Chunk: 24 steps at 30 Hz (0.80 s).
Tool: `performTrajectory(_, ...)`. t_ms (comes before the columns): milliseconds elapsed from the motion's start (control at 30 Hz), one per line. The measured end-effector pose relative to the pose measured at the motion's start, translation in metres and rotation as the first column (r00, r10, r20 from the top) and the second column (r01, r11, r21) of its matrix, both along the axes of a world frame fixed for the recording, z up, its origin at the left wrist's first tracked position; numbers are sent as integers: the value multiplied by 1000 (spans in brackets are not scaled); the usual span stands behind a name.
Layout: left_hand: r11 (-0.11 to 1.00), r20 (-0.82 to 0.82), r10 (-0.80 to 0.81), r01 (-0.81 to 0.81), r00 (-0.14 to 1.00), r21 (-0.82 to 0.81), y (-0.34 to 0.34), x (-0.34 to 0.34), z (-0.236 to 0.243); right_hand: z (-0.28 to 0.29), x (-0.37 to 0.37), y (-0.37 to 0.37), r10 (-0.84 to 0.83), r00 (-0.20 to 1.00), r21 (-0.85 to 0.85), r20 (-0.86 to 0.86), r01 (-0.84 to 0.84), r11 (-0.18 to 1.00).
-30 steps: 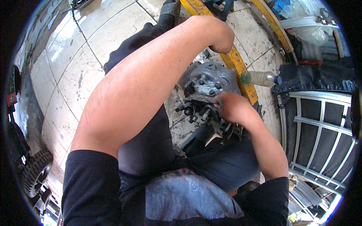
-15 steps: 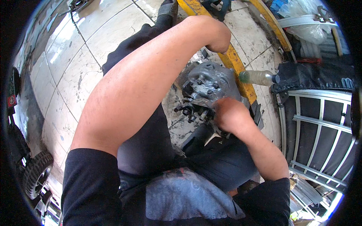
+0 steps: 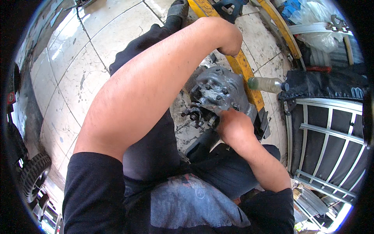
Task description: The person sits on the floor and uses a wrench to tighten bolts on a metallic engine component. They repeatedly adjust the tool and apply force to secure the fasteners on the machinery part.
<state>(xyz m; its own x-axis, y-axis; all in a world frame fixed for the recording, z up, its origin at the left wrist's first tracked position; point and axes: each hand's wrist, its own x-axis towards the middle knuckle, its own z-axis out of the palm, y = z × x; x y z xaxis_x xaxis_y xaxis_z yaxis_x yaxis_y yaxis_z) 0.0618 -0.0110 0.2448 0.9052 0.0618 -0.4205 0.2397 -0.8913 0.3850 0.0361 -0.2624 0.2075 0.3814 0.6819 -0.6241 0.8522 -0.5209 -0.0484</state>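
Note:
My left hand (image 3: pixel 230 41) is bent down beside the yellow metal beam (image 3: pixel 253 91), above the grey metal casting (image 3: pixel 216 84); its fingers are hidden. My right hand (image 3: pixel 236 125) is curled against the casting's lower right, where dark bolted fittings (image 3: pixel 194 115) stick out; what its fingers grip is hidden. The casting sits between my legs, with bolts on its upper face. A plastic bottle (image 3: pixel 267 84) with a dark cap lies on its side by the beam.
A black cushion (image 3: pixel 323 82) and metal-railed frame (image 3: pixel 323 130) line the right, below plastic bags (image 3: pixel 315 35). At the lower left is a treaded wheel (image 3: pixel 34 175). My dark-clad legs (image 3: pixel 148 152) rest on the cracked tiled floor (image 3: pixel 70 62). Another yellow bar (image 3: pixel 278 21) stands upper right.
My right hand has moved down and slightly back toward my body, its forearm shifting inward. My left arm has stayed nearly in place over the beam.

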Motion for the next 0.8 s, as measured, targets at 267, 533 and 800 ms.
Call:
performTrajectory(267,999,66,-45,44,997,16,-1,-6,-17,15,20,9,-6,1000,25,12,6,1000)
performTrajectory(533,1000,-2,-4,4,1000,0,-3,1,-3,-4,15,11,5,1000,14,6,-5,1000)
performTrajectory(800,1000,16,-25,25,1000,11,-5,2,-3,-21,12,-5,-121,990,89,-69,127,988)
